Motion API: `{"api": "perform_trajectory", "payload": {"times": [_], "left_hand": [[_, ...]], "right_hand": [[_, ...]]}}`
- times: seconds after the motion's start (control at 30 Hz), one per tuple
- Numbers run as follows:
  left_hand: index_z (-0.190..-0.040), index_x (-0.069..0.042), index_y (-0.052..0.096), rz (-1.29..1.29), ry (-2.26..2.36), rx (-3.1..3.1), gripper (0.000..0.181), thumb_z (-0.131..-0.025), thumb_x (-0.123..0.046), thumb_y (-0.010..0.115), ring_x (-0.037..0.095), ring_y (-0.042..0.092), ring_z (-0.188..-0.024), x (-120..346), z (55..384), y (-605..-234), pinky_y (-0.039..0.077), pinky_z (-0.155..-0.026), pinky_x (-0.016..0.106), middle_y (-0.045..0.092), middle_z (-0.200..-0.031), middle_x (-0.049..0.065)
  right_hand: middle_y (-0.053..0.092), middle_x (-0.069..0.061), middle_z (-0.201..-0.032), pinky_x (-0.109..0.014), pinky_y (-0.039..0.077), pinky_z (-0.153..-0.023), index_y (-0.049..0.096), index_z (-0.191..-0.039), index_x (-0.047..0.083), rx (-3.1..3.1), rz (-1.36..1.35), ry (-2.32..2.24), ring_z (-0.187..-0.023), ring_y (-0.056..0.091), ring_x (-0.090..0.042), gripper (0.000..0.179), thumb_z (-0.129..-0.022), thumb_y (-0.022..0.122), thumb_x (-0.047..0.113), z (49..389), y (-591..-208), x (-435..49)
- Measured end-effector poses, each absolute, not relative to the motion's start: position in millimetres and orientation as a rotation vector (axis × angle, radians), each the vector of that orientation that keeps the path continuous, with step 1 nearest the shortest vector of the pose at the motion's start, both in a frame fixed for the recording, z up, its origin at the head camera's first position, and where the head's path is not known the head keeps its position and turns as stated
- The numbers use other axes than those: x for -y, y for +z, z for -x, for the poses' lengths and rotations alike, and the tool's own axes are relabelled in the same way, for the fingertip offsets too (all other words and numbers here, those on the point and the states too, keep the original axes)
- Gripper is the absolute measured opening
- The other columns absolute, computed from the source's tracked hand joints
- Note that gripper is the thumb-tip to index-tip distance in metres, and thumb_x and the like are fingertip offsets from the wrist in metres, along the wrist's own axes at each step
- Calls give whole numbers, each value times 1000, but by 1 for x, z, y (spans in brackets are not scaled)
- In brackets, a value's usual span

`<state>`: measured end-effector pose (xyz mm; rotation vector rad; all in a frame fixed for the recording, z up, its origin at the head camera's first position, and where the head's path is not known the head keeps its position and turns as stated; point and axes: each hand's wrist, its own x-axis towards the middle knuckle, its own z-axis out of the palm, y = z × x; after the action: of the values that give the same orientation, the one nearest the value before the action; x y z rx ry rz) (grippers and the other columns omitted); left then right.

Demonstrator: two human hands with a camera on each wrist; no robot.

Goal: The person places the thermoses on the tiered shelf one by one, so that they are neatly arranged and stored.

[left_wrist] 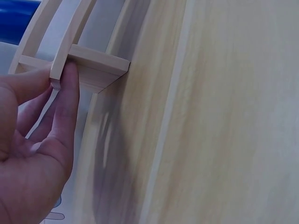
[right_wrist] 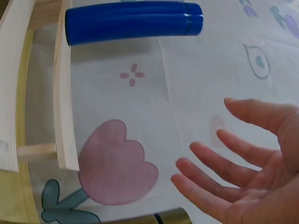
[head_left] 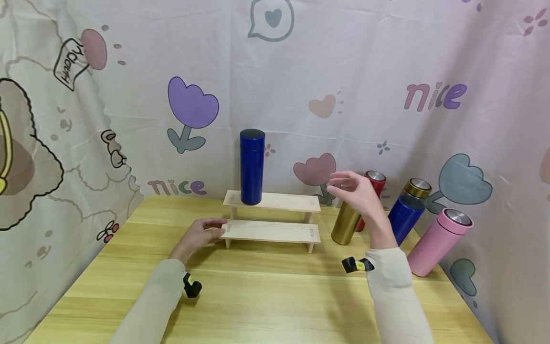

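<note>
- Pale sleeves [head_left: 150, 298] lie nearest my head camera, entering from 7 and 5 o'clock, each wearing a small black wrist camera [head_left: 192, 288] that presumably feeds me a close view.
- For everything else I centre my clock on the two-tier wooden stand [head_left: 271, 229], with 12 toward the printed curtain [head_left: 365, 52].
- At 9 o'clock the left hand [head_left: 199, 235] pinches the end of the lower board [head_left: 283, 233], thumb above and a fingertip beneath, as the left wrist view shows me. I judge the grip is there to steady or adjust the stand; such a thin edge suits a pinch.
- At 2 o'clock the right hand [head_left: 354, 192] hangs in the air, released, its fingers apart and loosely bent, touching nothing. That roomy curve would fit a bottle, though I cannot tell its purpose.
- Toward 11, the blue bottle [head_left: 252, 169] stands upright on the upper board [head_left: 290, 201], nearer the 9 o'clock end. Probably the back tier suits something tall, since it hides little there.
- Around 3 o'clock on the table [head_left: 258, 301] stands the gold bottle [head_left: 343, 229], with the red bottle [head_left: 360, 224] just beyond.
- Farther out come a second blue bottle [head_left: 403, 224], a gold cap [head_left: 417, 189] behind it whose body I cannot make out, and, near 4, the pink bottle [head_left: 436, 247]; I suspect they are grouped within the right hand's reach.
</note>
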<state>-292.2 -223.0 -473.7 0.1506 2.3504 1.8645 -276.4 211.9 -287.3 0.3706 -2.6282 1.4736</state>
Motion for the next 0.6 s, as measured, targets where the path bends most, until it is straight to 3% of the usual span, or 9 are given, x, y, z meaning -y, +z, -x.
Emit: {"api": "perform_trajectory", "payload": {"times": [0.2,0.23,0.33,0.43,0.5,0.6], "left_hand": [[-142,6,56,-151,1866,-2350,45,-100,-7,66,6,67,-93,222,294,-475,61,-85,22,53,-144,31],[-142,7,56,-150,1870,-2347,45,-100,-7,66,6,67,-93,222,295,-476,61,-85,22,53,-144,31],[-142,6,57,-145,1874,-2344,45,-100,-7,66,6,67,-92,223,296,-477,61,-84,22,53,-144,31],[-142,6,57,-140,1874,-2345,46,-100,-8,67,5,67,-92,223,297,-478,61,-84,22,53,-144,31],[-142,6,56,-141,1873,-2347,46,-100,-8,67,5,67,-92,223,296,-477,61,-84,22,53,-144,31],[-143,7,56,-142,1876,-2342,46,-100,-6,66,6,68,-93,223,296,-477,61,-85,22,51,-147,32]], "right_hand": [[61,-21,-143,-53,46,-113,57,-143,7,2593,-240,1443,-133,57,-40,54,-97,72,31,263,-286,-229],[62,-21,-143,-48,48,-111,56,-143,7,2587,-222,1441,-131,58,-39,54,-97,72,31,261,-286,-232],[62,-22,-142,-31,52,-103,56,-144,6,2575,-173,1422,-120,64,-25,55,-98,71,32,257,-288,-243],[63,-21,-140,-12,47,-89,55,-145,6,2563,-109,1394,-104,61,-2,57,-97,72,32,254,-291,-252],[63,-21,-139,-10,47,-86,55,-145,6,2552,-76,1389,-96,57,8,58,-97,73,32,253,-294,-257],[64,-23,-137,-9,47,-82,56,-143,5,2544,-27,1358,-93,57,11,56,-96,73,31,251,-300,-263]]}}
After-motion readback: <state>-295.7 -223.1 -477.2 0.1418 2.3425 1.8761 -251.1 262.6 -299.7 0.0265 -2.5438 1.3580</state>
